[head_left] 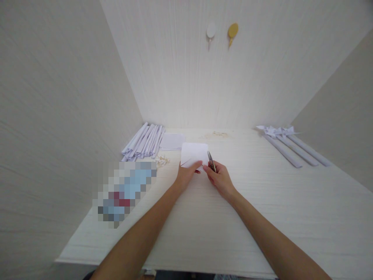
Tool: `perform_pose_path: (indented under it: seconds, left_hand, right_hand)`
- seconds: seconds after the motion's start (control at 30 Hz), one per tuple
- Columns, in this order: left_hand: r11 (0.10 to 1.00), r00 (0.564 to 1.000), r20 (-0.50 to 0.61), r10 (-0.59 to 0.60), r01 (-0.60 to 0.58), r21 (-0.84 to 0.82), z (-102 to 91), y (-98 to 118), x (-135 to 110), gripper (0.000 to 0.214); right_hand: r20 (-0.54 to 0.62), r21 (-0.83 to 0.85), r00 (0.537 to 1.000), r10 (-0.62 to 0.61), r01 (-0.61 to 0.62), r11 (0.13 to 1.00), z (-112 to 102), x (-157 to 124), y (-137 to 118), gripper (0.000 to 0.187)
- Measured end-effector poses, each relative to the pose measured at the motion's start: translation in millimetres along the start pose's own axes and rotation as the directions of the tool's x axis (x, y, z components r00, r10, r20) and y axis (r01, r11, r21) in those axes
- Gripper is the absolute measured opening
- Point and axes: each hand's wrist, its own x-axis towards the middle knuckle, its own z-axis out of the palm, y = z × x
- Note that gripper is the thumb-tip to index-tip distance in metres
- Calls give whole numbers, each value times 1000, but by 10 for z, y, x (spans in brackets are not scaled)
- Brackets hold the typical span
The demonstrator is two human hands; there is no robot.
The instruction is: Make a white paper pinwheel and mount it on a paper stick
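Note:
A square sheet of white paper (194, 153) is gripped at its lower edge by my left hand (188, 173), thumb across its front. A slit or crease line shows near the paper's lower left. My right hand (218, 177) is closed around a small pair of scissors (211, 160), whose blades point up and away, just right of the sheet. The right thumb and fingertip meet at the paper's lower right corner; whether they pinch it I cannot tell.
Rolled paper tubes (144, 142) are piled at the back left beside flat paper sheets (172, 140). Small pale bits (162, 160) lie nearby, with a blurred-out object (128, 192) closer in. Three paper sticks with folded pointed tops (281, 132) lie at right. Two hooks (233, 30) hang on the wall.

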Motion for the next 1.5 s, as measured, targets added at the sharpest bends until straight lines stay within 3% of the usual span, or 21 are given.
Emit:
perform_pose_path:
  seconds: [1.1, 1.23, 1.4, 1.5]
  left_hand:
    - [1000, 1000, 21, -11, 10, 30, 30, 22, -23, 11]
    - [999, 999, -30, 31, -33, -41, 2, 11, 25, 12]
    - [974, 988, -152, 29, -62, -219, -65, 32, 99, 19]
    - [955, 986, -164, 17, -64, -291, -80, 47, 112, 25]
  right_hand:
    - [-28, 129, 999, 40, -36, 991, -5, 25, 16, 32]
    - [-18, 55, 1000, 5, -4, 999, 3, 6, -18, 28]
    - [120, 120, 992, 40, -55, 991, 34, -49, -88, 37]
    - [165, 78, 984, 65, -78, 994, 59, -69, -100, 38]
